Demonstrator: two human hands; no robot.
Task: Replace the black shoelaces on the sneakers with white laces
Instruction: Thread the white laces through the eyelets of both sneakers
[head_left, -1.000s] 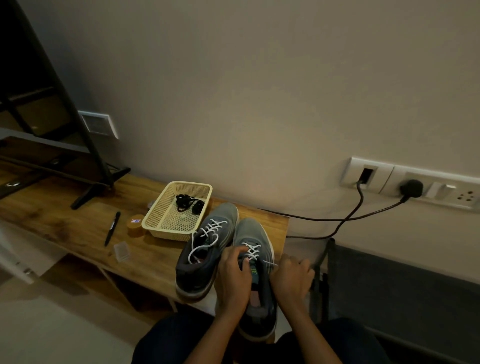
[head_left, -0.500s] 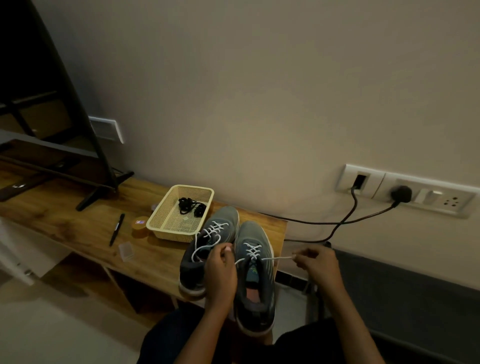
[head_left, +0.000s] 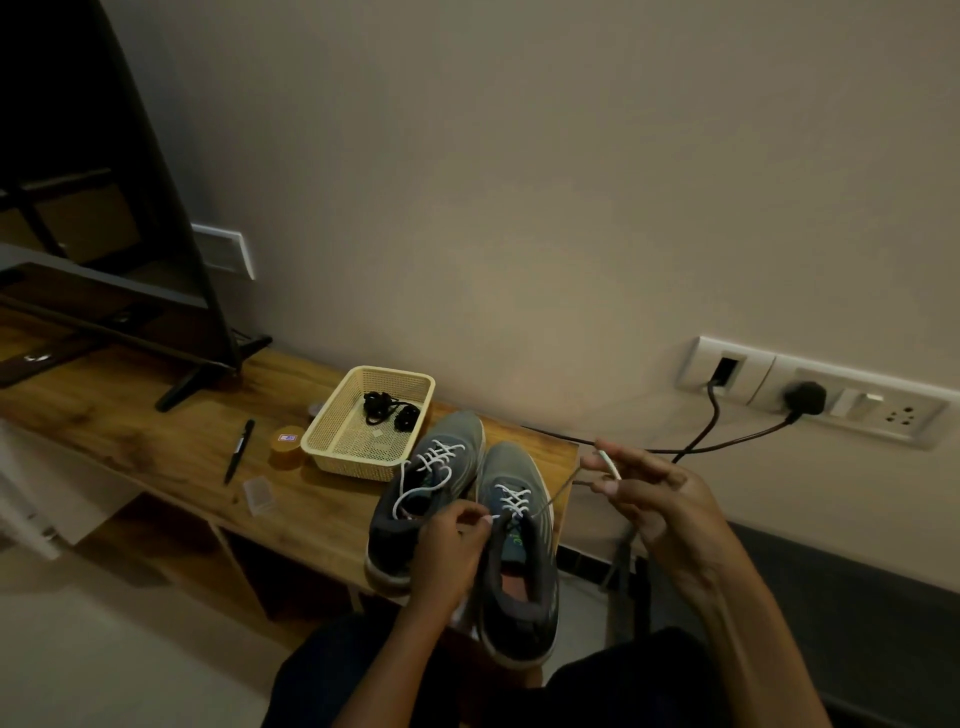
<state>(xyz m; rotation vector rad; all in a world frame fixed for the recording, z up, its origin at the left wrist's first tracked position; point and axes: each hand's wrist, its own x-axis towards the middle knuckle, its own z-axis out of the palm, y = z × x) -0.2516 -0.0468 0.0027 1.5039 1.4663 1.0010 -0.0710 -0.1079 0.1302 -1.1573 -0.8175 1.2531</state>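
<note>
Nearest me, at lower centre, my left hand (head_left: 447, 551) pinches the white lace (head_left: 511, 499) at the top eyelets of a grey fabric sneaker (head_left: 519, 577) whose heel juts past the wooden bench (head_left: 156, 436). My right hand (head_left: 654, 499), centre right, pinches the lace's plastic-tipped end, and the lace runs taut. A second sneaker (head_left: 431, 467), white-laced, touches it on the left. Beyond, coiled black laces (head_left: 384, 408) lie in a cream perforated plastic basket (head_left: 358, 465). I can't read the green tongue logo or the label on the round tin (head_left: 287, 444).
</note>
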